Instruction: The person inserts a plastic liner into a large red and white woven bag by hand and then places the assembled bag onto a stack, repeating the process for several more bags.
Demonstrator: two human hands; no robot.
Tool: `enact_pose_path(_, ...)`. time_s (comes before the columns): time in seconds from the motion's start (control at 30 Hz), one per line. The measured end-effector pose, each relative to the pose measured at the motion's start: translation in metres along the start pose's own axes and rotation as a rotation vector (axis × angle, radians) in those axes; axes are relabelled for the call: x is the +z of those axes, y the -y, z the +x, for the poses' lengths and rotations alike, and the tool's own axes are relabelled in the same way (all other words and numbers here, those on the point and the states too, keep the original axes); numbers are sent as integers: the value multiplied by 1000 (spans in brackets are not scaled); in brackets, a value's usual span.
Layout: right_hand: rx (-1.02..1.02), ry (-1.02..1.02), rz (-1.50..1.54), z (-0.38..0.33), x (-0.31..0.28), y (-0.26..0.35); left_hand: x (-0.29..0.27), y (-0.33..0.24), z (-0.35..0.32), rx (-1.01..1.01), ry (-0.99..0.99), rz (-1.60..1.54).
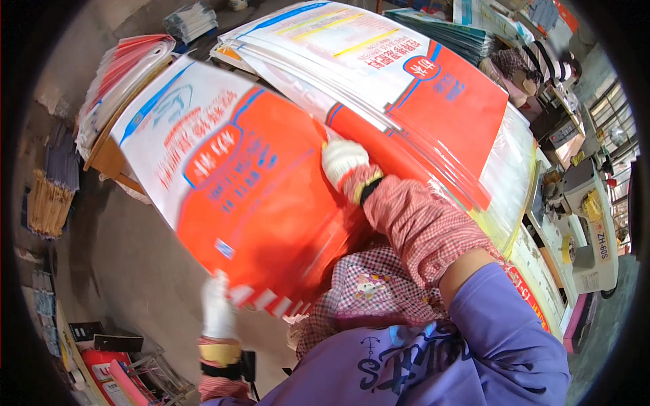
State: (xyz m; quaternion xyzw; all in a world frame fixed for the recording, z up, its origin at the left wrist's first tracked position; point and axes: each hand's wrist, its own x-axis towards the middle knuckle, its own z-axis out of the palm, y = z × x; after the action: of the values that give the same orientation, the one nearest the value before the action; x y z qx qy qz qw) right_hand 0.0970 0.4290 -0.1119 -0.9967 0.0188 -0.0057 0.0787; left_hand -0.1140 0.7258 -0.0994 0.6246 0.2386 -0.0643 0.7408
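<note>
A large flat red and white printed sack [277,189] with blue trim is held at a slant in front of me, off the stack. My right hand [343,162], in a white glove, is closed on its right edge. At the sack's lower left corner, my left hand [218,308], also gloved in white and slightly blurred, pinches the edge. The fingertips of both hands are partly hidden. Right beside the held sack lies a stack of similar sacks [460,128] on a table, its layers fanned toward me.
More folded sacks [125,81] rest on a wooden stand at the far left. Bundles [54,183] line the left wall. A sewing machine [586,237] stands at right. Another person [518,68] sits at the far right. Red and pink items [108,375] lie lower left.
</note>
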Motion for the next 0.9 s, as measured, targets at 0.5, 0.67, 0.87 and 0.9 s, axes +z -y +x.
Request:
enact_pose_path(0.5, -98, 99, 2, -74, 101, -102, 19, 111, 40, 616, 646, 2128)
enact_pose_path(0.67, 2, 38, 242, -87, 92, -91, 85, 55, 51, -8, 548, 2383)
enact_pose_path(0.87, 87, -102, 482, -63, 54, -91, 206, -85, 61, -429, 1250, 2177)
enact_pose_path(0.9, 67, -112, 518, -124, 76, -109, 227, -116, 49, -423, 1333, 1905)
